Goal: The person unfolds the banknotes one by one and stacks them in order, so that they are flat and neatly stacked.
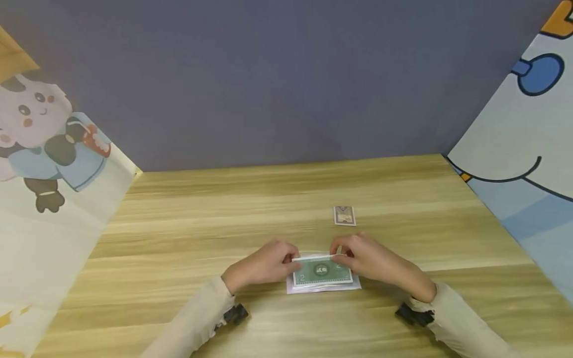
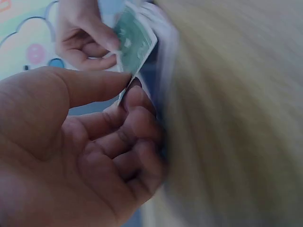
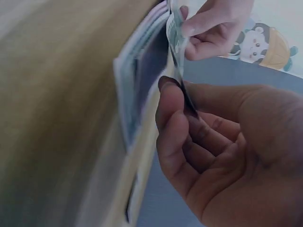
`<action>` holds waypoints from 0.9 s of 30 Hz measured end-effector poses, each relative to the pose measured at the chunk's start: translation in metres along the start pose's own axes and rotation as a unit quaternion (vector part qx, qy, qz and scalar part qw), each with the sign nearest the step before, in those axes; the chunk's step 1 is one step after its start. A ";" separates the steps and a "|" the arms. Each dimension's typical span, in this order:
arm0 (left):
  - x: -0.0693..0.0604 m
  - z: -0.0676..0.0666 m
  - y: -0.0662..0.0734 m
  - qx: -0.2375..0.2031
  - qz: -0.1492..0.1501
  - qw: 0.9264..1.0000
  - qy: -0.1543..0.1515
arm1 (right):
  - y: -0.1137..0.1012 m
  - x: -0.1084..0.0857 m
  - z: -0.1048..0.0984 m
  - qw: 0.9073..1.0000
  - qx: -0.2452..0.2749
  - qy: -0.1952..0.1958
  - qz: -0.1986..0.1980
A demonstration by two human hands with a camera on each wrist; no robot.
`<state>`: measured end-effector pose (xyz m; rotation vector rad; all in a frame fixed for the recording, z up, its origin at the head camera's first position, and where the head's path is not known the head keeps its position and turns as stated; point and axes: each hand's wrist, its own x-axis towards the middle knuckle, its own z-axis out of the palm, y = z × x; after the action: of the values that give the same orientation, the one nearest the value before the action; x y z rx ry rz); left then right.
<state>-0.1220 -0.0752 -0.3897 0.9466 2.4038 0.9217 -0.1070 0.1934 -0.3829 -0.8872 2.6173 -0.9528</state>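
Note:
A green play banknote (image 1: 322,271) with a white border is held up between both hands, above a small stack of notes (image 1: 355,286) on the table. My left hand (image 1: 270,263) pinches its left edge between thumb and fingers. On the other side, my right hand (image 1: 371,256) pinches the note's right part the same way. In the right wrist view, the stack (image 3: 127,90) lies apart from the raised note (image 3: 176,40). The left wrist view shows the thumb on the printed face of the note (image 2: 136,42).
A small patterned card (image 1: 344,216) lies on the wooden table (image 1: 201,214), beyond the right hand. A dark grey panel (image 1: 286,89) rises at the table's far edge. Cartoon-printed panels (image 1: 49,134) stand at the left and right sides.

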 end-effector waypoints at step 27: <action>0.002 0.009 -0.005 0.064 0.004 0.998 0.020 | 0.010 0.002 0.014 1.000 -0.020 -0.008 0.022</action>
<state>-0.1205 -0.0732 -0.3994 0.9936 2.5206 0.8039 -0.1075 0.1911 -0.3997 -0.8403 2.6394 -0.8825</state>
